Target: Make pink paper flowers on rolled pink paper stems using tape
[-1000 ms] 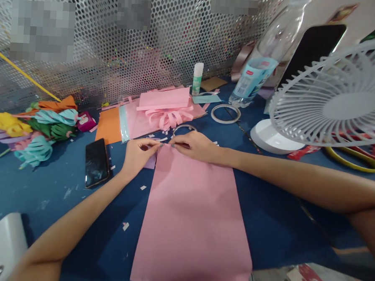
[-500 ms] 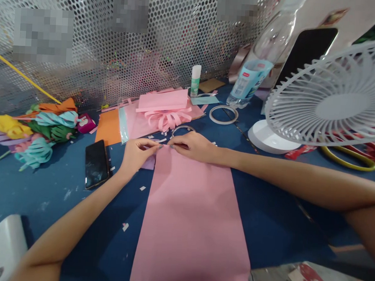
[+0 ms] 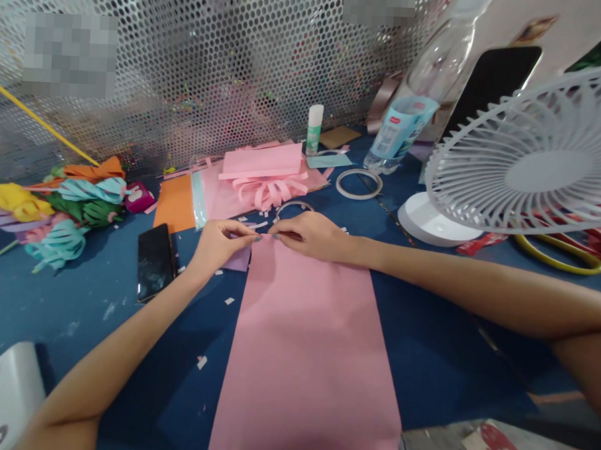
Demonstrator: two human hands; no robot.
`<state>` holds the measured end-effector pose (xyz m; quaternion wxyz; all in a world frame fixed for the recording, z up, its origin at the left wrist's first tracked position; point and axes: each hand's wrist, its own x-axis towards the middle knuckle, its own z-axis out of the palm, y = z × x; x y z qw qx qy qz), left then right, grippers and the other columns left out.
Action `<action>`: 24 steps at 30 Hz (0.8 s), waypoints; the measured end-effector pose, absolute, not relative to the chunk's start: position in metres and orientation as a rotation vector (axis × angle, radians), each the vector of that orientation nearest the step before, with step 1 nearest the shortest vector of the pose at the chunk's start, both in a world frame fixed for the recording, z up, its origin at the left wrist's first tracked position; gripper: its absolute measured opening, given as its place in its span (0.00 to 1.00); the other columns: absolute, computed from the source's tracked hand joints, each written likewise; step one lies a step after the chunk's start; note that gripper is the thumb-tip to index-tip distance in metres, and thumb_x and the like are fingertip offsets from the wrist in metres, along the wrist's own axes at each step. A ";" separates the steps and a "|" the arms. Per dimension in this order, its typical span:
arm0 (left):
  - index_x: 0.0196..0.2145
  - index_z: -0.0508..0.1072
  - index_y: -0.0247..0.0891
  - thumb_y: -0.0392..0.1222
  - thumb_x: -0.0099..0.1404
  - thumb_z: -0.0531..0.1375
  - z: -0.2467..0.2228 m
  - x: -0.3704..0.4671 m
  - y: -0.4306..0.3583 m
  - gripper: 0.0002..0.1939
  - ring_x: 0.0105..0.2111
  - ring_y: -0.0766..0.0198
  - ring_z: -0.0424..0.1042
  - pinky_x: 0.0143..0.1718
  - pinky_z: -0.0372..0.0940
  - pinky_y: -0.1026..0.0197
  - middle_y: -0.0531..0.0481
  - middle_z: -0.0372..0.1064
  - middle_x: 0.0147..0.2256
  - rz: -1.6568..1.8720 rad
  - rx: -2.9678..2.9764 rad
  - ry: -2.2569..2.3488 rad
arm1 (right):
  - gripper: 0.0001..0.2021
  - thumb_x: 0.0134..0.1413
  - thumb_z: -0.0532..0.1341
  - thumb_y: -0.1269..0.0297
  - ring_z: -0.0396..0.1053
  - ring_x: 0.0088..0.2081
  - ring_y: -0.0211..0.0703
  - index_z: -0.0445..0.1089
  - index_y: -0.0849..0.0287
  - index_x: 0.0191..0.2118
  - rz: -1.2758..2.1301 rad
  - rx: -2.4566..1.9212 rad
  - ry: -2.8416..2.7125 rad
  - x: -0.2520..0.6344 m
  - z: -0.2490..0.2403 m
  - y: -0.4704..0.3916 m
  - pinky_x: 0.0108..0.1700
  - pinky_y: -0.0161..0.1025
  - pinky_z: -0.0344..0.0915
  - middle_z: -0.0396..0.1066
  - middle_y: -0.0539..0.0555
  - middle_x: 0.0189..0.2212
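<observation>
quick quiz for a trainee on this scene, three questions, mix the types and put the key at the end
1. True or false: the left hand and the right hand are both at the far edge of the pink sheet.

2. Which of these stands upright?
a) orange paper
b) glue stick
c) tape roll

3. Fill in the blank: the phone lying flat is nearer the person's ____ hand.

Key: 1. true; 2. b; 3. left
</observation>
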<state>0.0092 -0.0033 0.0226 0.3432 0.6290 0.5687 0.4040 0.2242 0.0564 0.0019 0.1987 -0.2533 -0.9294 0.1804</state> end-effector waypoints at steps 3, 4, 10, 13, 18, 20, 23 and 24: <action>0.27 0.81 0.38 0.42 0.50 0.70 0.022 0.009 -0.003 0.05 0.27 0.61 0.75 0.29 0.68 0.62 0.46 0.79 0.28 1.041 1.640 1.488 | 0.14 0.61 0.54 0.70 0.74 0.38 0.44 0.75 0.58 0.47 0.500 -0.715 -2.606 0.224 0.003 0.055 0.37 0.36 0.59 0.79 0.54 0.39; 0.26 0.81 0.39 0.42 0.50 0.70 0.022 0.009 -0.002 0.06 0.27 0.62 0.74 0.29 0.68 0.63 0.47 0.78 0.28 1.038 1.637 1.489 | 0.14 0.61 0.54 0.70 0.74 0.38 0.44 0.75 0.58 0.47 0.499 -0.714 -2.608 0.224 0.003 0.055 0.37 0.36 0.59 0.79 0.54 0.39; 0.26 0.81 0.38 0.42 0.49 0.71 0.023 0.009 -0.003 0.07 0.25 0.63 0.73 0.28 0.67 0.62 0.47 0.78 0.26 1.027 1.623 1.480 | 0.14 0.61 0.54 0.69 0.74 0.37 0.43 0.76 0.59 0.46 0.503 -0.703 -2.599 0.224 0.003 0.055 0.37 0.35 0.59 0.79 0.54 0.37; 0.25 0.80 0.39 0.41 0.49 0.71 0.023 0.010 -0.003 0.05 0.24 0.64 0.73 0.26 0.66 0.63 0.48 0.77 0.25 1.036 1.625 1.472 | 0.14 0.61 0.54 0.69 0.74 0.37 0.43 0.76 0.59 0.46 0.518 -0.694 -2.591 0.224 0.002 0.056 0.37 0.36 0.59 0.79 0.54 0.37; 0.23 0.79 0.38 0.41 0.48 0.71 0.023 0.012 -0.003 0.06 0.23 0.65 0.71 0.25 0.65 0.64 0.48 0.77 0.25 1.053 1.618 1.448 | 0.14 0.61 0.54 0.69 0.73 0.36 0.42 0.76 0.58 0.46 0.528 -0.679 -2.582 0.223 0.003 0.055 0.37 0.35 0.59 0.78 0.54 0.37; 0.22 0.78 0.37 0.42 0.48 0.71 0.023 0.012 -0.003 0.08 0.23 0.65 0.71 0.26 0.65 0.63 0.48 0.76 0.25 1.044 1.614 1.450 | 0.14 0.61 0.54 0.70 0.73 0.36 0.42 0.76 0.58 0.46 0.528 -0.683 -2.583 0.223 0.004 0.055 0.36 0.35 0.59 0.78 0.54 0.37; 0.22 0.77 0.37 0.44 0.47 0.72 0.022 0.011 -0.003 0.10 0.23 0.66 0.70 0.27 0.65 0.63 0.49 0.75 0.24 1.030 1.613 1.449 | 0.14 0.60 0.54 0.70 0.73 0.35 0.43 0.76 0.58 0.46 0.520 -0.696 -2.597 0.223 0.006 0.053 0.35 0.35 0.58 0.78 0.54 0.36; 0.22 0.76 0.37 0.44 0.46 0.72 0.022 0.011 -0.003 0.11 0.23 0.66 0.70 0.26 0.64 0.63 0.49 0.75 0.24 1.026 1.611 1.446 | 0.15 0.60 0.54 0.70 0.73 0.35 0.43 0.76 0.58 0.46 0.514 -0.701 -2.603 0.223 0.006 0.053 0.35 0.35 0.58 0.79 0.54 0.36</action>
